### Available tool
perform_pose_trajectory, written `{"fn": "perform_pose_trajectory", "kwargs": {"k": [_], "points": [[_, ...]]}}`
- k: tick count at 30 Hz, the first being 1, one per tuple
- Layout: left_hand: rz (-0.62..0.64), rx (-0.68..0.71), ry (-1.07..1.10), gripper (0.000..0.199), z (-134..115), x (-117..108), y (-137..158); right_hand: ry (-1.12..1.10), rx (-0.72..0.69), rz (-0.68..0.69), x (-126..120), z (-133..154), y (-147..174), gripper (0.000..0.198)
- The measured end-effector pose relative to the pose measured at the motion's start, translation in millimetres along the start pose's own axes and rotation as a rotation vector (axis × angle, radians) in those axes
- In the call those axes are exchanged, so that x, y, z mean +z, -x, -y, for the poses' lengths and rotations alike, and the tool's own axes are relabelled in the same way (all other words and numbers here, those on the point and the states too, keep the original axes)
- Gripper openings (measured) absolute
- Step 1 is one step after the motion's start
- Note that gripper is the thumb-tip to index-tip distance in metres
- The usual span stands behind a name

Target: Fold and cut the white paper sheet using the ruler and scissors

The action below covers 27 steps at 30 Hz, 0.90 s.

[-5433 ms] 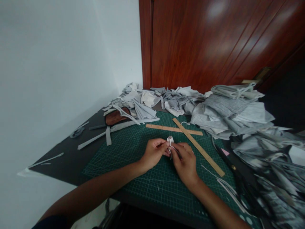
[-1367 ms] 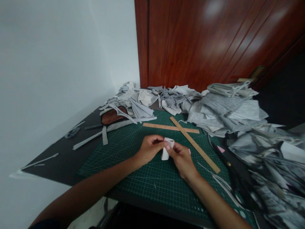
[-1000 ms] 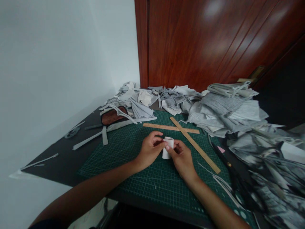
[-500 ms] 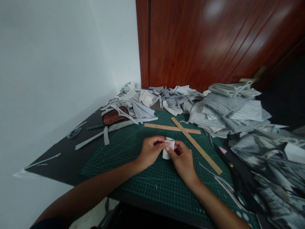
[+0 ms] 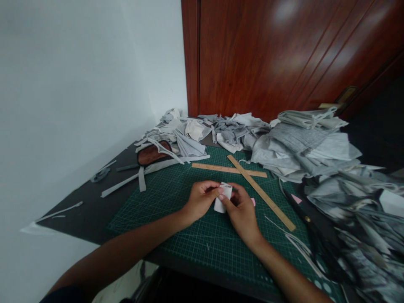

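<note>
A small piece of folded white fabric (image 5: 223, 204) is held upright between both hands, just above the green cutting mat (image 5: 176, 235). My left hand (image 5: 202, 200) pinches its upper left edge between thumb and fingers. On the other side my right hand (image 5: 242, 208) grips it, thumb pressed across the front and fingers behind. The layers of the fold show at its top end. Right of my right hand, a small bit of pink (image 5: 253, 202) shows beside the fingers. Two wooden rulers lie crossed beyond the hands, one slanting (image 5: 261, 193) and one sideways (image 5: 214, 167).
Black scissors (image 5: 315, 235) lie at the mat's right edge beside a pink scrap (image 5: 296, 198). Grey and white fabric piles (image 5: 299, 147) cover the back and right. A brown pouch-like item (image 5: 153, 153) and fabric strips (image 5: 123, 185) lie at left, near the white wall (image 5: 78, 84).
The white piece looks flatter and more tightly folded, tilted slightly more. My right fingers have shifted a little behind it, and more of the pink bit shows beside them.
</note>
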<state>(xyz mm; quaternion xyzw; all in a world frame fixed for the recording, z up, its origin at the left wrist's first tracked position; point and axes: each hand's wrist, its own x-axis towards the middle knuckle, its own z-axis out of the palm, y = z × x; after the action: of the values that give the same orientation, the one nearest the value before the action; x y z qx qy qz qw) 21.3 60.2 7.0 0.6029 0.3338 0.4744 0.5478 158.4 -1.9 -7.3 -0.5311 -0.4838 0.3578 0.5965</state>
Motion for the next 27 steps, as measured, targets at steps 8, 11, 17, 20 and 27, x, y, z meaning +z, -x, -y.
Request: {"fn": "perform_pose_trajectory", "kwargs": {"k": [8, 11, 17, 20, 27], "points": [[-0.078, 0.208, -0.263, 0.010, -8.0, -1.9, 2.0, 0.034, -0.162, 0.010, -5.4, 9.1, -2.8, 0.043], [-0.063, 0.310, -0.336, 0.010, -11.8, -2.1, 4.0, 0.153, -0.256, 0.046, -8.7, 10.0, -4.2, 0.019], [-0.021, 0.384, -0.409, 0.014, -14.6, -1.8, 5.7, 0.239, -0.261, 0.014, -12.6, 13.2, -8.5, 0.014], [-0.027, 0.382, -0.398, 0.014, -14.9, -2.1, 5.0, 0.290, -0.291, 0.005, -14.9, 14.8, -10.0, 0.009], [-0.023, 0.286, -0.324, 0.010, -5.8, -2.3, 5.8, 0.256, -0.265, -0.044, -16.7, 12.6, -9.5, 0.009]]}}
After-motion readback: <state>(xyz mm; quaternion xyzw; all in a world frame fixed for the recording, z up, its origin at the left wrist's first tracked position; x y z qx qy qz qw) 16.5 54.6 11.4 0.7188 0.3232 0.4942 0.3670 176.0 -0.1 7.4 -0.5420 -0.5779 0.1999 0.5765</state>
